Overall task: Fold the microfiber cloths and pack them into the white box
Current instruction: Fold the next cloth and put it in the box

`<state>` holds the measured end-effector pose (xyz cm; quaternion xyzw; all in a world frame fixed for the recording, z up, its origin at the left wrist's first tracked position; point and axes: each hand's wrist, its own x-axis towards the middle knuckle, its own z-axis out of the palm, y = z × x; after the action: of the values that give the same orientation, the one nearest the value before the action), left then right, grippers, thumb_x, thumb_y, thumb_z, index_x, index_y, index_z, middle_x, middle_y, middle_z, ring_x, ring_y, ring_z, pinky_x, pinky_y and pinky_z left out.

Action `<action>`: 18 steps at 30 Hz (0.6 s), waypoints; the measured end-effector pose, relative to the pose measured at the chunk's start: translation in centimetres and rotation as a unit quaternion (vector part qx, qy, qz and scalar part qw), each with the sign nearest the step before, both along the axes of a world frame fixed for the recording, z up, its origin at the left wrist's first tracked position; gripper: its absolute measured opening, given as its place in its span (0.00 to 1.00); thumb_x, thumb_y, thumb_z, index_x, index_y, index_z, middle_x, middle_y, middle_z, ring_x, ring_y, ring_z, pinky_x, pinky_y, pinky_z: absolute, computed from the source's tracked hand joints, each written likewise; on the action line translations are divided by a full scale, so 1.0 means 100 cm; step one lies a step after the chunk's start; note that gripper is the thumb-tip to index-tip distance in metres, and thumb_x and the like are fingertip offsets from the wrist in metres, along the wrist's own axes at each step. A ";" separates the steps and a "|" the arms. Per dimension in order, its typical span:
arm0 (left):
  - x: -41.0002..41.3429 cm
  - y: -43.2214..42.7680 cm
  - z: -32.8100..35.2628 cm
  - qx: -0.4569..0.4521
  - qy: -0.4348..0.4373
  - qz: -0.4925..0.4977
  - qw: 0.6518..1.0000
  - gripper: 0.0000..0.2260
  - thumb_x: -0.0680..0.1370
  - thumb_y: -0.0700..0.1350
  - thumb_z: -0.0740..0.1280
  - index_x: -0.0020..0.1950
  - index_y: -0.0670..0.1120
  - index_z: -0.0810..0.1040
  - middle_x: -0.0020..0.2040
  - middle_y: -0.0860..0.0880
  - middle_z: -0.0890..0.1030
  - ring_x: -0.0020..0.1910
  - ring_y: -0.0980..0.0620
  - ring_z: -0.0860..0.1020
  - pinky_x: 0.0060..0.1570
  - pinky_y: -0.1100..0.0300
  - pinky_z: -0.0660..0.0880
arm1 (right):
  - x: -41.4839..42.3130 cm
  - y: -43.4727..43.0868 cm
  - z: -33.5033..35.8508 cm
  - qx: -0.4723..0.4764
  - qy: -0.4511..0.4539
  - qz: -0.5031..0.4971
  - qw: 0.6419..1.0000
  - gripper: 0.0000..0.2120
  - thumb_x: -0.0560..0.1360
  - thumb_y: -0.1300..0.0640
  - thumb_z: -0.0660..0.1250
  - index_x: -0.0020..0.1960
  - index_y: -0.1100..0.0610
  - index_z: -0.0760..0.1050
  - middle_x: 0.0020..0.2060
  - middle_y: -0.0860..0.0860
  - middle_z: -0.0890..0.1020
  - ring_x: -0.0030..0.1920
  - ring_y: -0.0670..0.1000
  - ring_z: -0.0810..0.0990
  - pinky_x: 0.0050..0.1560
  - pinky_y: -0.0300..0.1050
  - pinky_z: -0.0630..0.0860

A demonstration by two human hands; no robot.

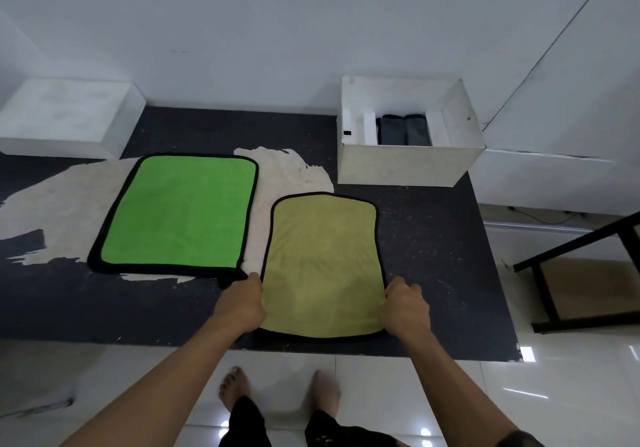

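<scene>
– Green and olive: how many cloths lie flat?
– Two. One bright green cloth [176, 211] lies at centre left and one olive cloth [322, 256] at lower centre. Both are spread on the black table [433, 256], just beside each other. One white box [408, 166] stands at upper right, apart from both.
– Anything in it?
– Dark folded cloths [405, 130], upright between white dividers. Two show plainly; a third is hard to make out, and the box's front wall cuts off their lower parts.
– The hands?
– The left hand [240, 303] grips the olive cloth's left edge and the right hand [403, 308] its right edge, fingers curled. The hands cover the edges they grip.
– Around?
– One low white carton [65, 117] at upper left, a black frame [571, 249] at the right edge, two bare feet [235, 387] at the bottom.
</scene>
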<state>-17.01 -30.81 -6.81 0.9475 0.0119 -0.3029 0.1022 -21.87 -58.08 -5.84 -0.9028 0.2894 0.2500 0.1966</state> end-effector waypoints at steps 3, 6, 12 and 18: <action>0.002 -0.001 0.004 0.034 -0.003 -0.010 0.999 0.15 0.73 0.37 0.63 0.59 0.44 0.69 0.50 0.45 0.78 0.46 0.47 0.78 0.42 0.56 0.75 | -0.002 0.001 0.000 -0.009 0.001 0.017 1.000 0.18 0.77 0.62 0.63 0.66 0.58 0.68 0.62 0.59 0.69 0.55 0.61 0.78 0.52 0.51 0.76; 0.000 -0.003 0.007 0.083 -0.014 -0.027 0.996 0.15 0.73 0.39 0.63 0.60 0.45 0.69 0.52 0.46 0.77 0.48 0.47 0.79 0.40 0.56 0.73 | -0.007 0.003 0.001 -0.022 -0.007 0.032 0.999 0.19 0.76 0.60 0.63 0.67 0.57 0.67 0.63 0.58 0.68 0.55 0.59 0.77 0.51 0.50 0.76; -0.006 -0.002 -0.003 -0.044 -0.182 -0.207 0.960 0.10 0.75 0.45 0.67 0.56 0.49 0.75 0.53 0.51 0.75 0.50 0.51 0.75 0.43 0.57 0.74 | -0.015 0.015 -0.009 -0.060 -0.168 0.171 0.969 0.13 0.75 0.58 0.63 0.59 0.55 0.72 0.56 0.53 0.72 0.55 0.53 0.72 0.49 0.44 0.75; -0.025 0.020 -0.021 -0.135 -0.161 -0.335 0.918 0.12 0.75 0.56 0.69 0.52 0.51 0.77 0.50 0.54 0.73 0.48 0.55 0.73 0.46 0.61 0.73 | -0.036 0.019 -0.032 -0.036 -0.186 0.348 0.918 0.13 0.74 0.45 0.66 0.54 0.51 0.74 0.52 0.49 0.73 0.51 0.52 0.72 0.51 0.47 0.71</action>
<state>-19.54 -28.80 -8.96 0.9091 -0.3640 -0.1614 0.1225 -25.43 -56.14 -9.02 -0.9832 -0.0759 0.1199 0.1147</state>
